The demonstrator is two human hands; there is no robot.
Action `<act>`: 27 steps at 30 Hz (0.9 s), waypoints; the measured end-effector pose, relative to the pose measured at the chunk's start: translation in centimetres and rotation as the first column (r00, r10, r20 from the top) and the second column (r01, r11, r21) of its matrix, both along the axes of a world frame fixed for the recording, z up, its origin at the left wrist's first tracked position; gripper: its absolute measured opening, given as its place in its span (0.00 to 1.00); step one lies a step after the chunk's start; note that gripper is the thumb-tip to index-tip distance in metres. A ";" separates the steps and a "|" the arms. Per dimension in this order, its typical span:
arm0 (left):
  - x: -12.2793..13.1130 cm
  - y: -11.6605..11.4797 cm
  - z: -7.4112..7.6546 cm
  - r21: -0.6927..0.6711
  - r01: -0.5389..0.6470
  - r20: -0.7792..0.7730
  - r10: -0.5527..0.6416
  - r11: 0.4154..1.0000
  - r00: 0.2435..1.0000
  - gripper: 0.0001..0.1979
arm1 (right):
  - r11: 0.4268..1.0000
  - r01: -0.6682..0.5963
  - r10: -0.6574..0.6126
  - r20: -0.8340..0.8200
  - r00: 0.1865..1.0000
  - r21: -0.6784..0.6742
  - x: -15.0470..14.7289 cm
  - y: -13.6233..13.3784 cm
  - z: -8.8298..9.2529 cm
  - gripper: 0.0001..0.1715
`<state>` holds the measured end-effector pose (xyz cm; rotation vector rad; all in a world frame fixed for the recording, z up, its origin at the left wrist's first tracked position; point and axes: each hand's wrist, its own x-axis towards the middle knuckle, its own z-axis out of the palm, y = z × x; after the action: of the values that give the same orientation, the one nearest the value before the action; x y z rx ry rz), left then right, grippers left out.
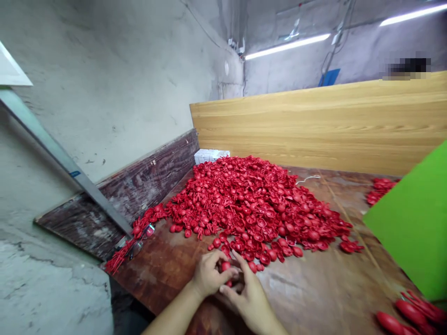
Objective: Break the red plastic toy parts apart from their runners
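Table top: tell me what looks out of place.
A pair of eyeglasses lies among stray red plastic pieces at the left corner of the wooden table, apart from the main red heap. They look odd because they are not one of the parts, and a long metal bar leans down beside them.

Camera: worn on the person's head
Place: above the near edge of the wooden worktable point(307, 293)
Facing: forward and down, toward the left hand point(209, 274) and right hand point(247, 298)

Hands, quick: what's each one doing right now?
Left hand: closed, holding a red plastic piece.
Right hand: curled against it; cannot tell if gripping.
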<state>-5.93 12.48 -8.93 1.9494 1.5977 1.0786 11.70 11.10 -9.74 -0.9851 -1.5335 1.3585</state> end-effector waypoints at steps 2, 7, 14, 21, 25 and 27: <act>1.0 -0.2 0.3 -0.058 0.033 0.140 -0.025 0.998 0.990 0.16 | 0.998 -0.015 0.007 -0.130 0.991 -0.059 -0.4 0.8 -0.2 0.37; 2.4 1.4 1.5 -0.124 -0.017 0.183 0.040 0.992 0.982 0.21 | 0.958 -0.026 -0.079 -0.353 0.932 -0.284 0.1 2.7 -0.8 0.31; 3.4 7.6 2.3 0.051 -0.413 -0.106 0.417 0.909 0.903 0.18 | 0.974 0.139 -0.177 -0.226 0.958 -0.177 1.1 3.8 -0.6 0.23; 4.0 7.9 1.6 0.102 -0.459 -0.073 0.467 0.883 0.881 0.08 | 0.970 0.240 -0.244 -0.227 0.943 -0.048 0.8 4.1 -0.8 0.23; 4.7 4.5 1.5 0.103 -0.461 0.015 0.462 0.881 0.887 0.07 | 0.966 0.237 -0.256 -0.236 0.938 -0.107 0.8 3.9 -0.2 0.25; 5.3 2.3 1.2 0.085 -0.435 0.193 0.414 0.896 0.890 0.16 | 0.958 0.264 -0.284 -0.236 0.929 -0.113 1.0 3.8 0.2 0.25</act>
<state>-0.66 14.80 -7.76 1.5566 1.9517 1.5047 12.66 14.86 -9.50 -0.9933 -1.1148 1.2952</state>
